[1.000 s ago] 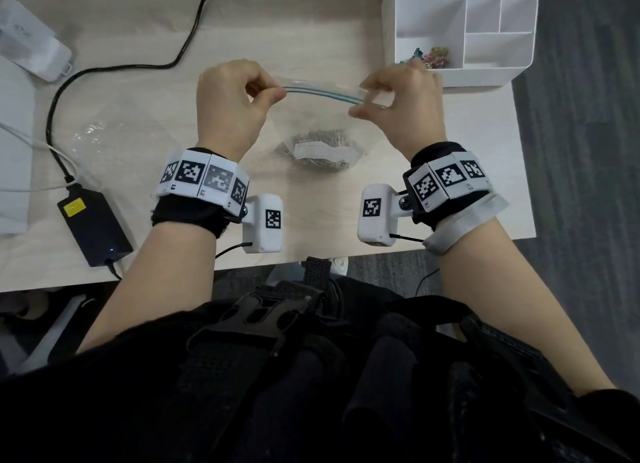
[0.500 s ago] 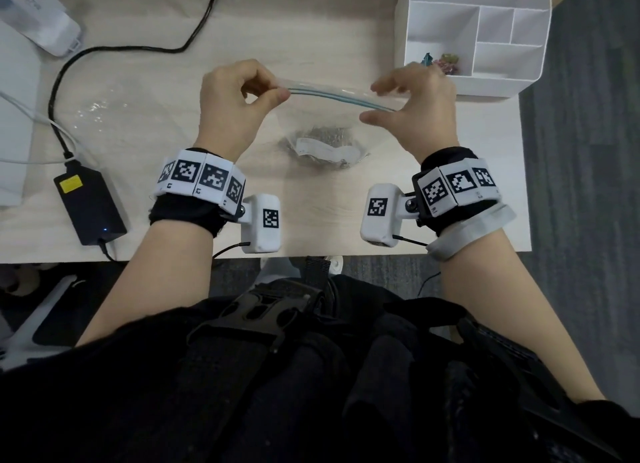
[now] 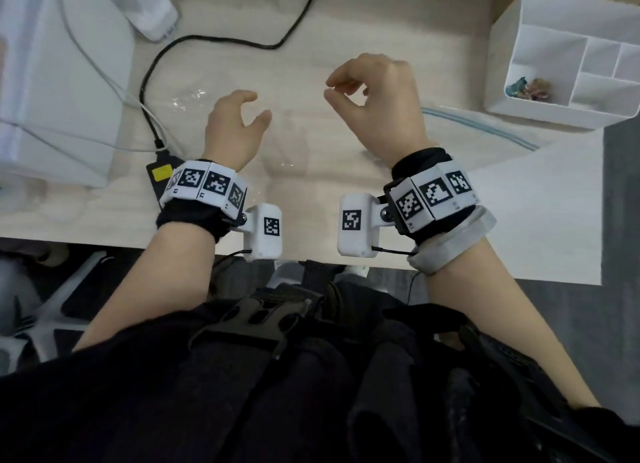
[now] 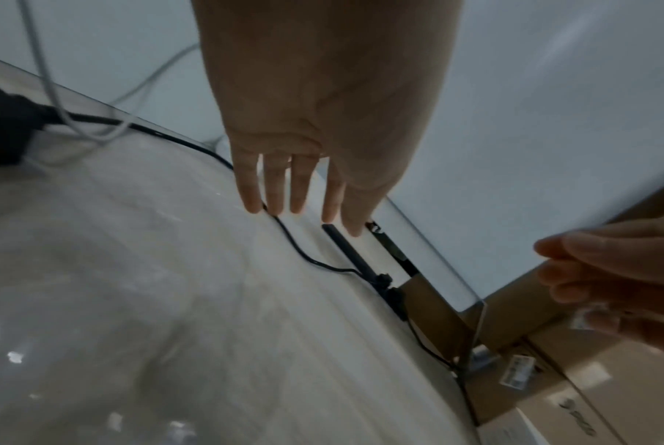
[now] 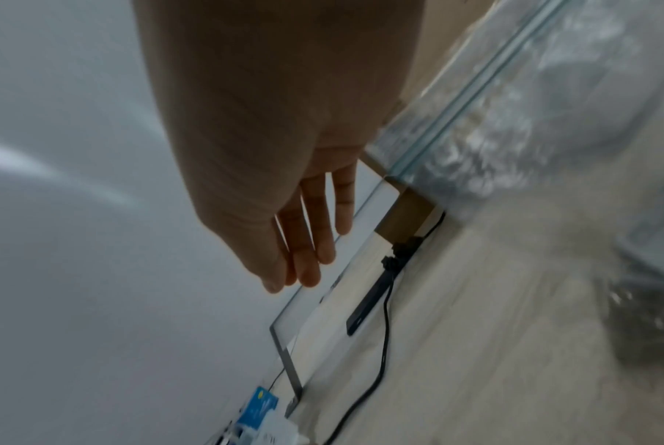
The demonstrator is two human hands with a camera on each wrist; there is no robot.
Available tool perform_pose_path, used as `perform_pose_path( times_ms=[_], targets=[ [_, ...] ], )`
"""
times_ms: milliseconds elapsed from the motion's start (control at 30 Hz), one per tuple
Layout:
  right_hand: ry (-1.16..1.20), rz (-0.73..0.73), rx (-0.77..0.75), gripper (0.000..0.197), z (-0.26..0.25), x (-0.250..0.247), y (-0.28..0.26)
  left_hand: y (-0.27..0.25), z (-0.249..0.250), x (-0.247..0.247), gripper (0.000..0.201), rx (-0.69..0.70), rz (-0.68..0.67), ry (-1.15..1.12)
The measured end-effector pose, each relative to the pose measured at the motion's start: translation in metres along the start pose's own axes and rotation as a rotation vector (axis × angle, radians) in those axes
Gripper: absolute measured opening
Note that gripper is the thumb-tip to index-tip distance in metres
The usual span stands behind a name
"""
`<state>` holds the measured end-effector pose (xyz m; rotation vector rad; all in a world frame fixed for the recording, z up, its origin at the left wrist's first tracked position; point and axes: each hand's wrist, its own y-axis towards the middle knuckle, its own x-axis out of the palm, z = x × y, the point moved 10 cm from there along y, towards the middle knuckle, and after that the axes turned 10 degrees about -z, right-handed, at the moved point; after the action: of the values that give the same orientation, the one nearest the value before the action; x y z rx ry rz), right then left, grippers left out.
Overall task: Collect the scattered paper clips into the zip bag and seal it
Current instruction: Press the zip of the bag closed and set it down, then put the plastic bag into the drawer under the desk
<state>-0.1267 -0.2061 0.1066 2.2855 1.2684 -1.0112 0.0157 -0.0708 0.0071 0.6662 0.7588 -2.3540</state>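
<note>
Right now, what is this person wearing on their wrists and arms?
Bare forearms. The left hand and right hand each carry a black wrist wrap under a band of white blocks with black square codes, plus a small white camera box with a thin black cable.

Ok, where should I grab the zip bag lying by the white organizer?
Probably pinch the zip strip, the stiff far edge next to the organizer; the rest of the zip bag is limp film. Come down from above with the right hand, open just left of it.
</note>
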Motion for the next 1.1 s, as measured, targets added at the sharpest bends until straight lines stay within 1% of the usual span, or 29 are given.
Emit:
perform_pose_path(
  times_ms=[67,133,200,267,333,400,433,500,600,633,667,700,733,800,833,900,967,1100],
  targets=[
    [0.008,-0.038,0.026,0.019,-0.005,0.021,0.009,0.005,-0.029,-0.006,0.046,-0.095,-0.033,0.074],
    [0.033,-0.078,0.080,0.018,-0.004,0.047,0.020,0.010,-0.060,-0.010,0.053,-0.192,-0.091,0.097],
    [0.037,-0.146,0.165,0.017,0.003,0.074,0.028,0.014,-0.090,-0.009,0.059,-0.292,-0.144,0.094],
    [0.019,-0.243,0.264,0.020,0.016,0.102,0.034,0.016,-0.113,-0.008,0.063,-0.357,-0.175,0.103],
    [0.036,-0.340,0.357,0.031,0.030,0.129,0.033,0.020,-0.121,-0.009,0.064,-0.341,-0.171,0.118],
    [0.084,-0.438,0.452,0.048,0.042,0.154,0.027,0.024,-0.116,-0.009,0.060,-0.265,-0.159,0.119],
    [0.106,-0.482,0.498,0.057,0.048,0.166,0.023,0.026,-0.112,-0.006,0.058,-0.225,-0.161,0.098],
    [0.141,-0.528,0.565,0.066,0.054,0.183,0.015,0.025,-0.105,0.001,0.052,-0.180,-0.181,0.027],
    [0.258,-0.454,0.616,0.078,0.062,0.192,0.009,0.021,-0.101,0.010,0.047,-0.144,-0.204,-0.077],
    [0.316,-0.416,0.657,0.080,0.068,0.194,0.006,0.019,-0.101,0.011,0.046,-0.133,-0.203,-0.100],
    [0.377,-0.378,0.704,0.078,0.074,0.197,0.001,0.017,-0.100,0.012,0.045,-0.124,-0.205,-0.114],
    [0.433,-0.352,0.744,0.071,0.080,0.199,-0.005,0.015,-0.098,0.014,0.045,-0.114,-0.209,-0.124],
    [0.482,-0.336,0.754,0.057,0.084,0.201,-0.009,0.012,-0.097,0.015,0.045,-0.099,-0.213,-0.127],
    [0.546,-0.334,0.715,0.018,0.080,0.201,-0.015,0.005,-0.094,0.018,0.044,-0.080,-0.217,-0.128],
    [0.567,-0.327,0.683,0.011,0.076,0.199,-0.017,0.001,-0.094,0.018,0.043,-0.073,-0.206,-0.134],
    [0.611,-0.280,0.620,0.023,0.071,0.190,-0.020,-0.011,-0.094,0.014,0.041,-0.059,-0.145,-0.170],
    [0.657,-0.250,0.570,0.025,0.061,0.179,-0.024,-0.026,-0.098,0.006,0.039,-0.067,-0.060,-0.217],
    [0.676,-0.289,0.417,0.031,0.025,0.161,-0.029,-0.061,-0.111,-0.016,0.035,-0.084,0.135,-0.382]
  ],
)
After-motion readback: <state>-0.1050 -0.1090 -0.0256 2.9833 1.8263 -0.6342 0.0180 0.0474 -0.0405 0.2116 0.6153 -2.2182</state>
